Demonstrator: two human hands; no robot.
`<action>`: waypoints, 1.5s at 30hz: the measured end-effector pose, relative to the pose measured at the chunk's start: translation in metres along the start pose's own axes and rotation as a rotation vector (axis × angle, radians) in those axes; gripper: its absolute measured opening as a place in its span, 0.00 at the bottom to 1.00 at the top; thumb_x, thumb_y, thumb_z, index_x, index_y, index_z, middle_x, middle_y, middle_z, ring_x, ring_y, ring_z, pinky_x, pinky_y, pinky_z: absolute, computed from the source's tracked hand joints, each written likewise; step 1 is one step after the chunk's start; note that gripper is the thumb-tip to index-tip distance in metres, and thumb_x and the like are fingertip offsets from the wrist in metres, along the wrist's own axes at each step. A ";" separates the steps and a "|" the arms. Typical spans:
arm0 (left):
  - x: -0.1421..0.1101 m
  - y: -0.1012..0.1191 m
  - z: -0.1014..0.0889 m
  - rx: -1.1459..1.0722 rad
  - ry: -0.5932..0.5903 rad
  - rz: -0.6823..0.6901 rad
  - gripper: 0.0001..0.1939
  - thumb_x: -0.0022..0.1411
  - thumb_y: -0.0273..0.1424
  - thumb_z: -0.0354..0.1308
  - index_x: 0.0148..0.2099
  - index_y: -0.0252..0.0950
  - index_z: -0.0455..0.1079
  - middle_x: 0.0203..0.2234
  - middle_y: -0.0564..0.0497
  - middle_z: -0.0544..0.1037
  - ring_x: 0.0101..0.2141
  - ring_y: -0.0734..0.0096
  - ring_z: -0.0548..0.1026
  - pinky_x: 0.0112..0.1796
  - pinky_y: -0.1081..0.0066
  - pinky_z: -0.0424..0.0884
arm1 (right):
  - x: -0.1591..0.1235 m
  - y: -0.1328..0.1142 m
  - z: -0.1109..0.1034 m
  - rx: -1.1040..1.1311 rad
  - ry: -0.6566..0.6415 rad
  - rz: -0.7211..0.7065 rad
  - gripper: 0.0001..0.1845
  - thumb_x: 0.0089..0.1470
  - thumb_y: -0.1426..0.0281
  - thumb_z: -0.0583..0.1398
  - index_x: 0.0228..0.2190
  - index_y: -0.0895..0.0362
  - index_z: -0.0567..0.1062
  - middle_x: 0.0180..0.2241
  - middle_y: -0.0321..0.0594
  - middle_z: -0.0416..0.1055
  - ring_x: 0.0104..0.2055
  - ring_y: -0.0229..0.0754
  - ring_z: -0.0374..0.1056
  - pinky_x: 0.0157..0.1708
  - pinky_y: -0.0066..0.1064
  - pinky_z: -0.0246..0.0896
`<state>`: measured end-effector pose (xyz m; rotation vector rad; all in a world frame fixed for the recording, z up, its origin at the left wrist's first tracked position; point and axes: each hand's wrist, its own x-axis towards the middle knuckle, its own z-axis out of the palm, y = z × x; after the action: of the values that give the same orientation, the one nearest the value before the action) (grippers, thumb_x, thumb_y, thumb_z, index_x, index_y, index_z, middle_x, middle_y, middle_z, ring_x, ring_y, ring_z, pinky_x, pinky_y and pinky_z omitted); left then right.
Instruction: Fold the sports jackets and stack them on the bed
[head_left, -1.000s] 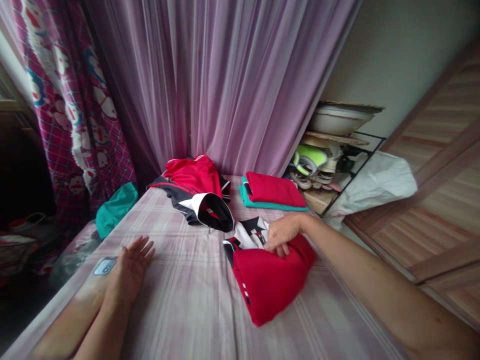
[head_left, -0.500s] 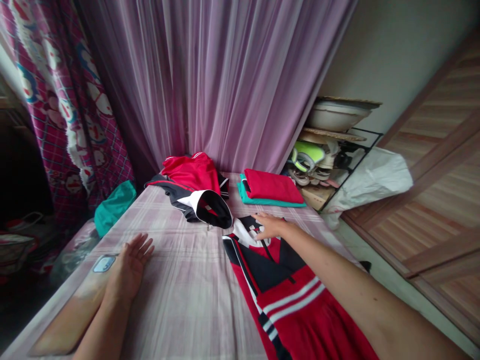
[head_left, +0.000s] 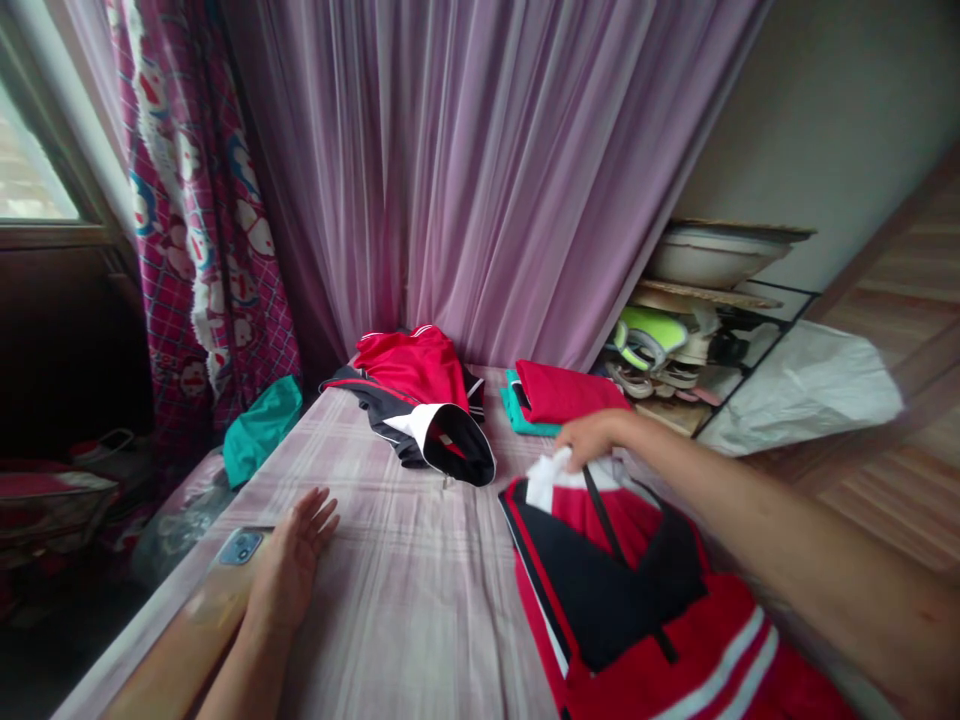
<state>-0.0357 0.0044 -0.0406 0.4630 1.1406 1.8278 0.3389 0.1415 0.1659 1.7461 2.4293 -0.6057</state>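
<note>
My right hand [head_left: 592,436] has its fingers closed on the white collar lining of a red and navy jacket [head_left: 600,580] with white stripes. The jacket lies on the right of the cloth-covered surface, its collar lifted a little and my forearm crossing above it. Further left, my left hand [head_left: 296,555] rests palm turned up with its fingers apart and nothing in them. Its wrist lies beside a phone [head_left: 187,630] with a gold-brown back. Another red and navy jacket [head_left: 412,385] is heaped at the far side, its collar opening towards me.
A folded red and teal pile [head_left: 566,390] sits at the back right, before the purple curtain [head_left: 480,200]. Right of the surface stand a shoe rack [head_left: 724,395] and a white sack [head_left: 817,385]. Teal cloth [head_left: 262,430] hangs off the left edge.
My right hand has closed on the jacket's collar and raised it slightly, shifting the cloth. My left hand keeps its place beside the phone. The view has turned left.
</note>
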 end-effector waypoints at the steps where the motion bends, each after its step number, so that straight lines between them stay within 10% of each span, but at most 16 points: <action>1: 0.000 0.000 0.000 -0.005 0.001 -0.004 0.27 0.46 0.52 0.67 0.43 0.40 0.77 0.49 0.45 0.78 0.53 0.49 0.73 0.58 0.45 0.63 | 0.006 -0.012 -0.027 -0.032 0.113 0.037 0.07 0.37 0.76 0.69 0.24 0.57 0.78 0.25 0.38 0.77 0.32 0.45 0.73 0.37 0.33 0.66; 5: -0.003 0.004 0.002 -0.026 0.023 -0.022 0.27 0.43 0.52 0.69 0.42 0.42 0.78 0.50 0.47 0.78 0.55 0.47 0.71 0.59 0.45 0.62 | 0.025 -0.078 -0.140 -0.064 0.767 0.091 0.23 0.64 0.69 0.50 0.56 0.69 0.65 0.59 0.63 0.64 0.60 0.56 0.61 0.57 0.48 0.53; 7: -0.005 0.006 0.002 -0.020 0.025 -0.032 0.27 0.44 0.52 0.68 0.43 0.42 0.78 0.51 0.47 0.78 0.56 0.47 0.70 0.59 0.45 0.63 | 0.028 -0.113 -0.182 0.075 1.252 0.011 0.24 0.67 0.68 0.45 0.58 0.71 0.59 0.60 0.60 0.63 0.62 0.53 0.59 0.58 0.44 0.52; 10: -0.007 0.008 0.002 -0.017 0.021 -0.046 0.26 0.46 0.52 0.67 0.43 0.42 0.78 0.52 0.47 0.77 0.57 0.47 0.69 0.59 0.45 0.63 | 0.033 -0.146 -0.202 0.214 1.582 -0.294 0.24 0.65 0.70 0.46 0.59 0.70 0.58 0.59 0.49 0.66 0.61 0.44 0.61 0.58 0.34 0.53; 13: -0.007 0.008 0.002 -0.008 0.022 -0.048 0.25 0.48 0.51 0.66 0.44 0.41 0.78 0.52 0.46 0.78 0.57 0.47 0.70 0.59 0.46 0.64 | 0.053 -0.146 -0.154 0.193 1.484 -0.307 0.26 0.65 0.70 0.49 0.61 0.67 0.57 0.60 0.49 0.65 0.62 0.45 0.60 0.58 0.35 0.54; 18: -0.004 0.004 -0.002 -0.014 0.011 -0.032 0.25 0.48 0.51 0.66 0.45 0.41 0.77 0.53 0.45 0.77 0.56 0.48 0.71 0.57 0.47 0.66 | 0.096 -0.096 0.012 -0.133 0.488 -0.025 0.21 0.62 0.72 0.51 0.55 0.52 0.68 0.54 0.46 0.71 0.56 0.51 0.68 0.54 0.39 0.60; 23: -0.002 0.002 -0.007 0.004 -0.031 -0.045 0.25 0.50 0.50 0.66 0.47 0.42 0.77 0.54 0.45 0.76 0.56 0.49 0.71 0.57 0.48 0.67 | 0.099 -0.047 0.111 -0.105 0.319 0.003 0.25 0.57 0.75 0.54 0.56 0.52 0.70 0.52 0.45 0.74 0.53 0.48 0.71 0.50 0.34 0.63; 28: -0.003 0.003 -0.004 0.033 0.029 -0.018 0.25 0.49 0.50 0.65 0.45 0.41 0.77 0.53 0.45 0.77 0.56 0.47 0.71 0.57 0.46 0.66 | 0.088 -0.011 0.109 0.004 0.341 -0.120 0.35 0.53 0.77 0.53 0.61 0.47 0.65 0.55 0.36 0.73 0.55 0.45 0.69 0.52 0.31 0.62; 34: -0.003 0.004 -0.001 0.061 0.044 -0.022 0.25 0.47 0.51 0.66 0.43 0.42 0.78 0.52 0.47 0.77 0.56 0.46 0.70 0.59 0.45 0.63 | 0.092 0.049 0.081 -0.173 0.629 0.288 0.28 0.59 0.70 0.55 0.61 0.54 0.65 0.61 0.52 0.65 0.60 0.55 0.62 0.55 0.44 0.58; 45: -0.004 0.007 0.002 0.083 0.091 -0.029 0.28 0.39 0.53 0.70 0.41 0.44 0.79 0.51 0.49 0.78 0.57 0.43 0.69 0.61 0.41 0.58 | 0.090 0.095 0.051 -0.353 0.423 0.233 0.15 0.61 0.69 0.53 0.46 0.56 0.75 0.49 0.53 0.73 0.52 0.53 0.68 0.49 0.40 0.58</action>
<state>-0.0356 0.0015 -0.0332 0.4120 1.2830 1.7970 0.3886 0.2282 0.0668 2.1084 2.3195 0.2295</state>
